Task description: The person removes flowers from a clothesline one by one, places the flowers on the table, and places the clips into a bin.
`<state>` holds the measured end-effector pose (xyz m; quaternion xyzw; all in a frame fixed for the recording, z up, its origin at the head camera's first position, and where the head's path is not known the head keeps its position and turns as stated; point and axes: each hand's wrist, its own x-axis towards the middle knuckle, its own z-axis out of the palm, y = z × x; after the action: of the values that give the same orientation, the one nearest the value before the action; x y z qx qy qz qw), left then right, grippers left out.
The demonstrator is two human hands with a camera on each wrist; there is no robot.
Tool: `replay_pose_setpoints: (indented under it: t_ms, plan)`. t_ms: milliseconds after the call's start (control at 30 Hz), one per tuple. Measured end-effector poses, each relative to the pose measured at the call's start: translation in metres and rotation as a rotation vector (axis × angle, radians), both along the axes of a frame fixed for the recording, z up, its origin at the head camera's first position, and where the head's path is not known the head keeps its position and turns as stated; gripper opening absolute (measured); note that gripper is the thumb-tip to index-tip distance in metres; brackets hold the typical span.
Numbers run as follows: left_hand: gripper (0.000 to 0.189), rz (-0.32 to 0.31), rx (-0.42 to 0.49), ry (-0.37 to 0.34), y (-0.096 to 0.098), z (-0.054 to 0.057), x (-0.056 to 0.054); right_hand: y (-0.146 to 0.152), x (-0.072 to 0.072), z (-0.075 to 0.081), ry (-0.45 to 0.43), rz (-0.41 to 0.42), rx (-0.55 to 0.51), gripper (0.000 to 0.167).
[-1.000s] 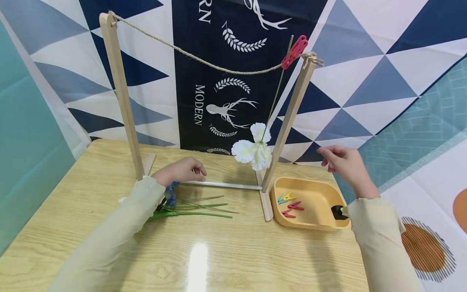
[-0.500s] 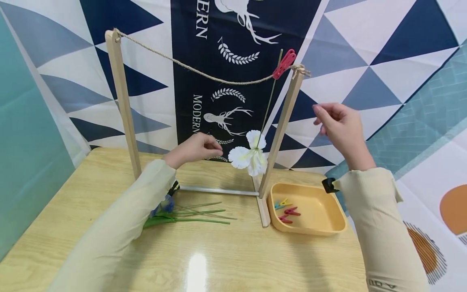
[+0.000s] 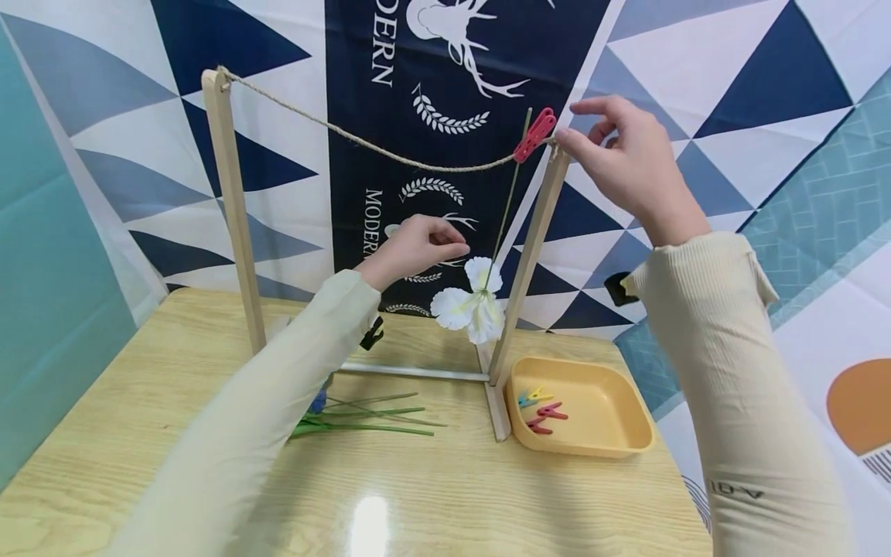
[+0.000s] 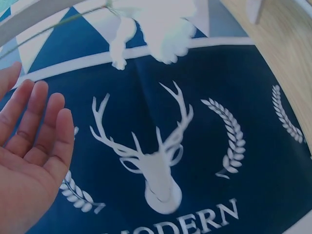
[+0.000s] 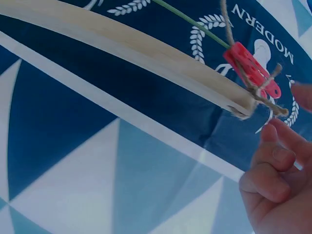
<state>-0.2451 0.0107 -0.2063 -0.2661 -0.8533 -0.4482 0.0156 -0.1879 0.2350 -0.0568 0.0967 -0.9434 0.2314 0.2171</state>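
A red clothespin (image 3: pixel 534 136) clips the stem of a white artificial flower (image 3: pixel 470 302) to the twine (image 3: pixel 390 155), near the right post (image 3: pixel 530 263). The flower hangs head down. Beside the knot at the post's top is my right hand (image 3: pixel 629 158), thumb and forefinger parted and nothing between them. In the right wrist view the clothespin (image 5: pixel 251 68) and the knotted twine end lie just short of those fingertips. My left hand (image 3: pixel 415 246) hovers left of the flower stem. Its fingers are loosely bent and hold nothing, as the left wrist view also shows.
On the table, green-stemmed flowers (image 3: pixel 376 427) with a blue bloom lie partly behind my left sleeve. A yellow basin (image 3: pixel 605 410) at the right holds several small clothespins (image 3: pixel 550 410). The left post (image 3: pixel 233 209) and a white crossbar (image 3: pixel 418 373) complete the wooden frame.
My right hand has risen from above the basin and moved left to the post's top by the red clothespin. My left hand has risen and moved right toward the white flower.
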Motion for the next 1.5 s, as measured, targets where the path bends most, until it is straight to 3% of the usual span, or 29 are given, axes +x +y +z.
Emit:
replay_pose_setpoints:
  t_ms: [267, 500, 800, 1167, 1500]
  plan:
    - [0.024, -0.002, 0.092, -0.002, 0.017, 0.013, 0.001, -0.016, -0.013, 0.03, -0.177, -0.012, 0.136, 0.061]
    - [0.026, -0.024, 0.114, -0.027, 0.027, 0.013, 0.002, -0.02, -0.02, 0.036, -0.239, 0.006, 0.181, 0.054]
    - [0.027, -0.059, 0.186, -0.016, 0.039, 0.014, -0.003, -0.019, -0.022, 0.034, -0.24, -0.012, 0.174, 0.05]
    - [0.019, -0.038, 0.23, 0.003, 0.048, 0.018, -0.001, -0.017, -0.021, 0.032, -0.211, -0.012, 0.173, 0.047]
    - [0.018, -0.035, 0.289, 0.008, 0.044, 0.01, -0.001, -0.016, -0.02, 0.03, -0.192, 0.03, 0.149, 0.042]
